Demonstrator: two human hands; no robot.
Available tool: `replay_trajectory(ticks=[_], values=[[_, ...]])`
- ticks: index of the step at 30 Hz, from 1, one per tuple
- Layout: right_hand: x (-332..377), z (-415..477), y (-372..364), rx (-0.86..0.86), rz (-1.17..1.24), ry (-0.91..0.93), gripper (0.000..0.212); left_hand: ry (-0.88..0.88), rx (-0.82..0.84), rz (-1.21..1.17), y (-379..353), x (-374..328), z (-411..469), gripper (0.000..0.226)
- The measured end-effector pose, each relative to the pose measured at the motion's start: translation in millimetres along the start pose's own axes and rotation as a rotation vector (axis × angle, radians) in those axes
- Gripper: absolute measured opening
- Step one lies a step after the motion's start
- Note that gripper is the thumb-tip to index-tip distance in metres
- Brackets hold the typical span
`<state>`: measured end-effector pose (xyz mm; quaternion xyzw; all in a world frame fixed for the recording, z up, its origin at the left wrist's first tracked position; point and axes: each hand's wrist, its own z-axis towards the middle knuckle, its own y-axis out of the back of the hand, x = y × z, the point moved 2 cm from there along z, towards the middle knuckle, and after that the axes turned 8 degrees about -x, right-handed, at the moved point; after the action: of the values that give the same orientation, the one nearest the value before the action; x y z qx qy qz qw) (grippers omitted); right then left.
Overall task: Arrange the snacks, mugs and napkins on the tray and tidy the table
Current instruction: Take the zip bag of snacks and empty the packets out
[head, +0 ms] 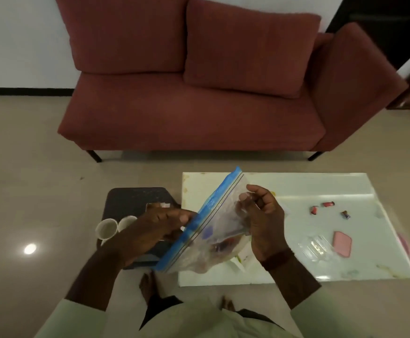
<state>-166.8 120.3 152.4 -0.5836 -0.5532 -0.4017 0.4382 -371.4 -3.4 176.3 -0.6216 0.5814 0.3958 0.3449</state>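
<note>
Plastic zip bag hangs tilted above the tabletop; our left hand fingers pinch its blue seal, right hand fingers grip its side. Loosened, snacks could spill.

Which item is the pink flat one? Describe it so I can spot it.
Find the white table in front of the red sofa. Near its right edge lies the pink flat piece, just right of a clear plastic tray. It alone is solid pink and rectangular.
</note>
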Motion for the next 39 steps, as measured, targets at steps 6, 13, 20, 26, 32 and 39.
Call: replay_trajectory(ticks=[6, 13, 20, 26, 32, 39], values=[[13, 10, 67, -0.044, -0.061, 0.054, 0.009, -0.053, -0.02, 0.108, -97, -25, 14, 0.015], [20, 1, 97, -0.131, -0.552, 0.339, 0.02, -0.021, -0.186, 0.006, -144, -16, 22, 0.011], [20, -61, 103, 0.024, -0.52, 0.125, 0.027, 0.072, -0.221, -0.149, -165, -4, 21, 0.013], [9, -71, 104, 0.055, -0.255, -0.253, 0.012, 0.133, -0.151, -0.083, -175, 13, 13, 0.015], [14, -57, 104, 0.172, -0.174, -0.313, 0.01, 0.125, -0.212, -0.112, -171, 10, 8, 0.013], [31, -26, 127, 0.325, -0.173, -0.306, 0.018, 0.145, -0.263, -0.31, -205, 7, 18, 0.047]])
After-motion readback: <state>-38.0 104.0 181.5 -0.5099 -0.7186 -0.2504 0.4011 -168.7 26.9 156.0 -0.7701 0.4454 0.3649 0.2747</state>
